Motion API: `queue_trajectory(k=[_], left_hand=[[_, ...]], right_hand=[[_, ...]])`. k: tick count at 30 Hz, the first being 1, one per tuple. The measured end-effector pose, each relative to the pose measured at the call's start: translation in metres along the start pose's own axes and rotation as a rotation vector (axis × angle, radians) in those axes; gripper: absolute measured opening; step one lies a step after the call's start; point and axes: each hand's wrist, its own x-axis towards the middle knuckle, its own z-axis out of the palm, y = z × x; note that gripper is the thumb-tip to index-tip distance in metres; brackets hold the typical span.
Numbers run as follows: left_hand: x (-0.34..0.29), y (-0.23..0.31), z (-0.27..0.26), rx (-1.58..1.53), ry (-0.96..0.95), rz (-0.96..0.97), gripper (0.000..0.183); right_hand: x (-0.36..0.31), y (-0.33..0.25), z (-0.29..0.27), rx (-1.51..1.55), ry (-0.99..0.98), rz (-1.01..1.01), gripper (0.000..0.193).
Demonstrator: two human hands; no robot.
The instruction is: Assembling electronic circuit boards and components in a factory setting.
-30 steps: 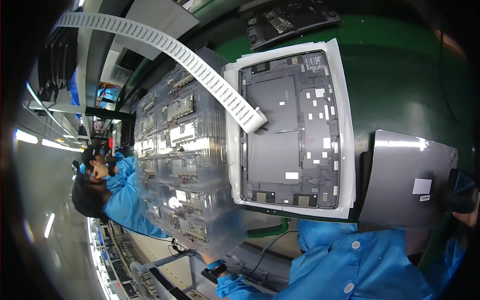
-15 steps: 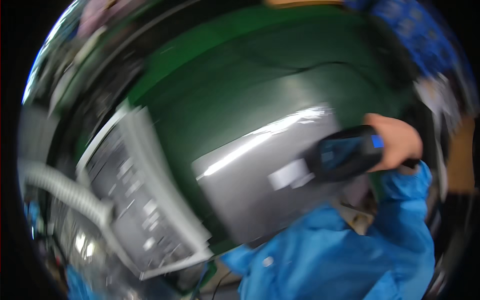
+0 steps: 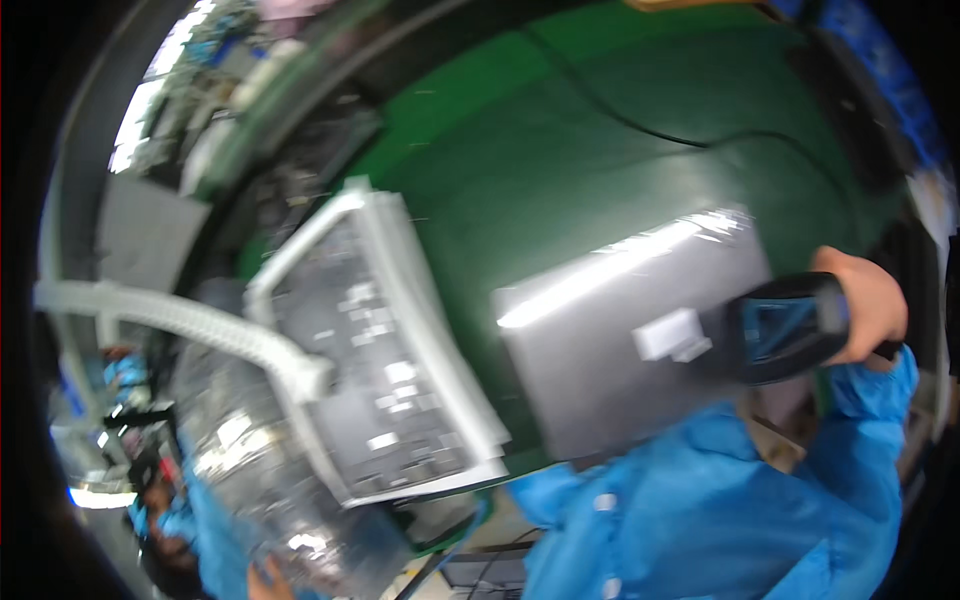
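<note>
In my right hand [image 3: 868, 310] is a black handheld scanner [image 3: 790, 328] with a small dark screen; the fingers are closed round its handle. Its front end points left, over the right side of a flat grey panel [image 3: 590, 350] with a shiny film-like edge. White labels [image 3: 672, 335] lie on the panel, just left of the scanner. Below the panel spreads my blue sleeve and gown [image 3: 680, 500]. My left hand does not show. Motion blurs the picture.
A green mat [image 3: 600, 170] covers the table, crossed by a black cable [image 3: 660, 135]. Left of the panel stands a white-framed tray [image 3: 425, 300] with small pale pieces; a ribbed white hose [image 3: 200, 315] reaches over it. Clear plastic bags [image 3: 240, 430] and a co-worker's hand [image 3: 268, 580] are lower left.
The whole view has shifted, so the panel, tray and right hand appear farther right. My right hand still holds the scanner by the panel. The co-worker's hand has come into view.
</note>
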Motion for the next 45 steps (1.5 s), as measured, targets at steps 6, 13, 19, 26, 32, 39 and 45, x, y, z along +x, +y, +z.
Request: queue_trajectory(k=[6, 13, 19, 26, 32, 39, 45], left_hand=[[-0.027, 0.105, -0.021, 0.047, 0.041, -0.144, 0.036], [-0.069, 0.270, -0.039, -0.312, 0.185, 0.172, 0.027], [-0.076, 0.447, -0.041, -0.585, 0.167, 0.384, 0.030], [-0.066, 0.546, -0.043, -2.365, -0.552, 0.071, 0.054], [-0.085, 0.538, -0.038, -2.295, -0.592, 0.073, 0.061], [-0.098, 0.531, -0.024, -2.309, -0.676, 0.109, 0.062], [-0.100, 0.529, -0.020, -2.243, -0.697, 0.056, 0.056]], right_hand=[[0.049, 0.021, 0.034, 0.432, -0.232, -0.007, 0.034], [0.035, -0.023, 0.055, 0.799, -0.005, 0.083, 0.019], [0.073, -0.037, 0.052, 0.993, 0.122, -0.069, 0.023], [0.077, -0.106, 0.081, 0.512, 0.133, -0.374, 0.032], [0.062, -0.103, 0.093, 0.484, 0.014, -0.294, 0.029], [0.058, -0.105, 0.100, 0.485, 0.124, -0.394, 0.027], [0.061, -0.102, 0.098, 0.478, 0.089, -0.353, 0.024]])
